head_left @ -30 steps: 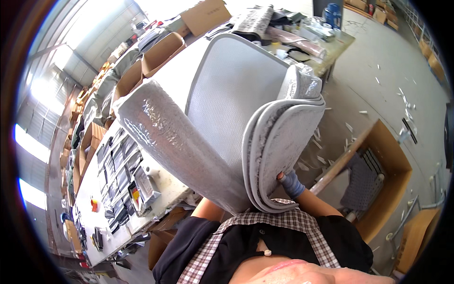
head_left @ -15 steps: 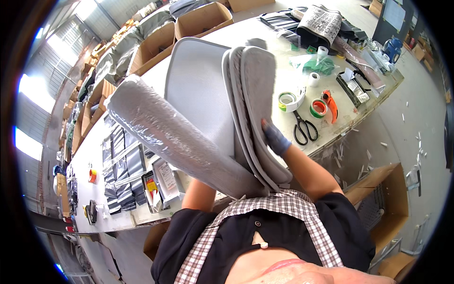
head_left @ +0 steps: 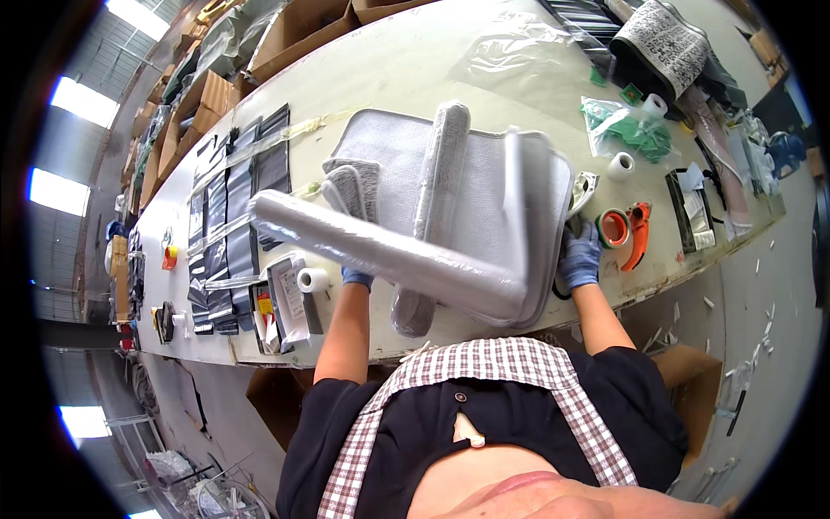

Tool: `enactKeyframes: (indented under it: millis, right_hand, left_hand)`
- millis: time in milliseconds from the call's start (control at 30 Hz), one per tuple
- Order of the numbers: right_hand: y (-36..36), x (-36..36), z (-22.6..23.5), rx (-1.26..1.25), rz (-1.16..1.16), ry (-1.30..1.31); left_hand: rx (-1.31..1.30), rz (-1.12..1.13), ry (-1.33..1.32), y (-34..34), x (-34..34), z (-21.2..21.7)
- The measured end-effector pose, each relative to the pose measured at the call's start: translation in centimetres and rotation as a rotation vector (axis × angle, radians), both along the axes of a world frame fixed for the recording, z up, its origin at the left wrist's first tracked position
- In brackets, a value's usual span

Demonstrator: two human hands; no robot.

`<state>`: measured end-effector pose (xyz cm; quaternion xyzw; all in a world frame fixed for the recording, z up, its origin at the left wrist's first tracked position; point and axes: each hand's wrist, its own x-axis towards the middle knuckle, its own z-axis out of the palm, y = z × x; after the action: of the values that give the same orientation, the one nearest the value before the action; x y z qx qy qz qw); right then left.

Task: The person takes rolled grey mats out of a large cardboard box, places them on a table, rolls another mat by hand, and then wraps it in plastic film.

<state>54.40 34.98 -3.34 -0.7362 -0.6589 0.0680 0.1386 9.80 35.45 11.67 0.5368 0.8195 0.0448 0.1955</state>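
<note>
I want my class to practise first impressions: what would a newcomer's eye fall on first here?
Probably the long, shiny grey roll slanting across the pile of grey mats at the middle of the table. Next come the blue-gloved left hand and right hand, one at either side of the pile. A bright orange tool stands out farther right.
</note>
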Motion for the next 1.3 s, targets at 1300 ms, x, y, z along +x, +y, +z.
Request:
enactKeyframes:
  millis: [1300]
  right_hand:
    - [6.7, -14.2, 7.6, -0.233, -0.101, 0.919]
  left_hand:
    - [0.011, -0.076, -0.827, 7.5, 7.4, -5.6]
